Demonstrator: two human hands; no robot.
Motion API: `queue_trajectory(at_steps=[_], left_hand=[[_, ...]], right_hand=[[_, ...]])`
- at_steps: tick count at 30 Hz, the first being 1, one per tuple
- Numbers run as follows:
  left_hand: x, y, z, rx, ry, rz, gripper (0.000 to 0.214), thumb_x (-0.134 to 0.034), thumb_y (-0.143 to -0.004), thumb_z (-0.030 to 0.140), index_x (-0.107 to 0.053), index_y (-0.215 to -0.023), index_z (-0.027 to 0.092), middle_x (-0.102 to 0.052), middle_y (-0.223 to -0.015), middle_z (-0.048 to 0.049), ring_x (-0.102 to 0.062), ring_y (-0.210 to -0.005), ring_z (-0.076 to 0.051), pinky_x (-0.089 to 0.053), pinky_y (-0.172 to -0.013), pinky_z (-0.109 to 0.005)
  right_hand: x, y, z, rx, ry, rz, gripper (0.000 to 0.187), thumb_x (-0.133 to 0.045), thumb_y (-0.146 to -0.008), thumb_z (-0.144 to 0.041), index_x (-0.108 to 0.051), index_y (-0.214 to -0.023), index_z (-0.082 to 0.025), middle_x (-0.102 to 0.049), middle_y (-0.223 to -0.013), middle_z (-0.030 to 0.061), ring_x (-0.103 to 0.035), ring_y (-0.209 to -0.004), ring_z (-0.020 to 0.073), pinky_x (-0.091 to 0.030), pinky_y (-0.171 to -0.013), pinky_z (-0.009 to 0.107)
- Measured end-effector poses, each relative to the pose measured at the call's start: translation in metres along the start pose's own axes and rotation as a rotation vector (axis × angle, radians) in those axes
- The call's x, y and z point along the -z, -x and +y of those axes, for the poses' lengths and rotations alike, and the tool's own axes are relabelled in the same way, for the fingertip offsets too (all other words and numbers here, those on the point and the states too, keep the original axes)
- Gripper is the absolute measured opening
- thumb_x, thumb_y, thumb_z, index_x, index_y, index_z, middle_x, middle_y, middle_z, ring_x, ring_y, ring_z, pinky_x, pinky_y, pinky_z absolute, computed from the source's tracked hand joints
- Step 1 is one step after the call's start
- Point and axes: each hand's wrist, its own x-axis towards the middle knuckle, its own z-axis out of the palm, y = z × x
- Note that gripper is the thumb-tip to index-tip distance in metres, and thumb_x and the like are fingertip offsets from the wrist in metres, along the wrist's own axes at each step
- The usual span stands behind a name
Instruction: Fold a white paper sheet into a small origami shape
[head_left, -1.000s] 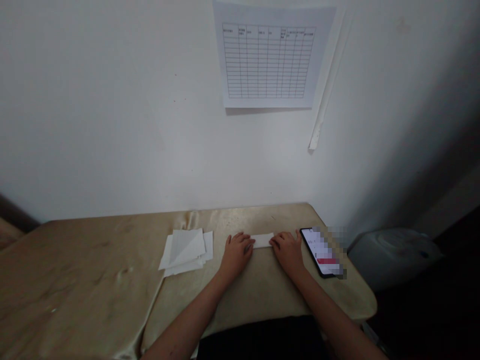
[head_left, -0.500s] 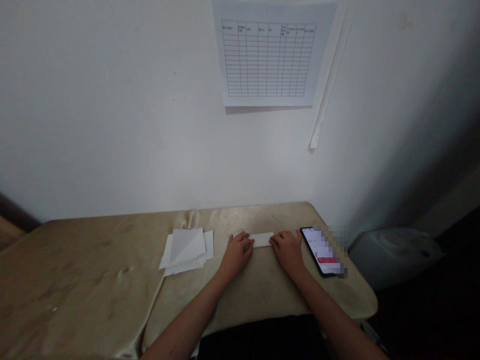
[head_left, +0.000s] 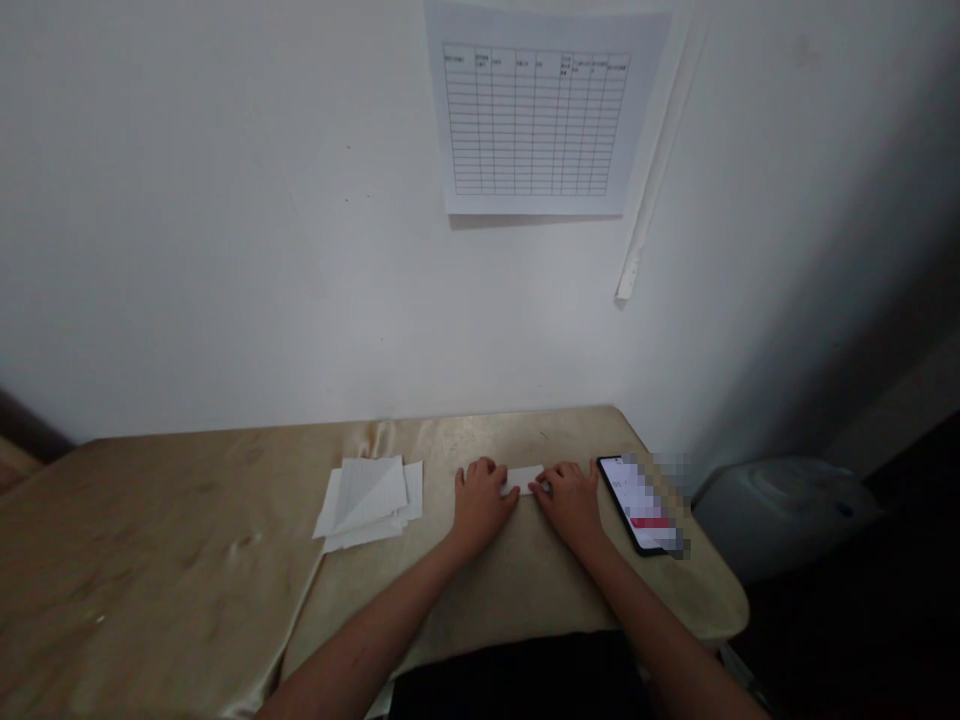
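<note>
A small strip of white folded paper point(head_left: 523, 480) lies on the tan table cover between my two hands. My left hand point(head_left: 481, 500) grips its left end, thumb at the near edge and fingers curled over the far side. At the other end, my right hand point(head_left: 570, 500) pinches the paper between thumb and curled fingers. Both ends of the strip are partly hidden under the fingers. To the left of my left hand sits a loose stack of white paper sheets point(head_left: 367, 500), the top ones faintly lined.
A phone point(head_left: 637, 505) with a lit screen lies right of my right hand, close to the table's point(head_left: 225, 540) right edge. Behind rises a white wall carrying a printed grid sheet point(head_left: 536, 130). Beyond the right edge stands a pale plastic container point(head_left: 780, 510).
My left hand has shifted slightly right along the paper, and both thumbs have come closer together at its near edge. Less of the strip shows between the hands.
</note>
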Motion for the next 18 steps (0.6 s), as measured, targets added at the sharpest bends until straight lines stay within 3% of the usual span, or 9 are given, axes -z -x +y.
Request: queue_trajectory(at_steps=[9, 14, 18], left_hand=[[-0.010, 0.001, -0.001, 0.033, 0.008, 0.048, 0.025, -0.069, -0.086, 0.044, -0.064, -0.095, 0.021, -0.060, -0.114, -0.0090, -0.053, -0.113, -0.029, -0.032, -0.109, -0.050], [-0.007, -0.001, -0.003, 0.027, 0.018, 0.013, 0.027, -0.069, -0.086, 0.045, -0.064, -0.096, 0.021, -0.060, -0.116, -0.0096, -0.053, -0.115, -0.030, -0.033, -0.107, -0.049], [-0.006, -0.002, -0.005, 0.022, 0.016, -0.011, 0.026, -0.071, -0.085, 0.042, -0.064, -0.098, 0.021, -0.060, -0.117, -0.0092, -0.053, -0.115, -0.030, -0.034, -0.107, -0.049]], right_hand=[[-0.011, -0.001, 0.004, -0.024, 0.040, -0.008, 0.028, -0.065, -0.089, -0.052, -0.070, -0.094, -0.025, -0.068, -0.098, 0.0079, -0.057, -0.105, 0.0282, -0.020, -0.112, 0.059], [-0.012, -0.004, 0.007, -0.058, -0.001, -0.011, 0.031, -0.068, -0.085, -0.055, -0.070, -0.093, -0.025, -0.064, -0.099, 0.0081, -0.055, -0.104, 0.0287, -0.034, -0.101, 0.047], [-0.013, -0.005, 0.009, -0.071, -0.036, -0.019, 0.027, -0.071, -0.084, -0.050, -0.070, -0.094, -0.025, -0.062, -0.099, 0.0075, -0.055, -0.102, 0.0277, -0.038, -0.095, 0.040]])
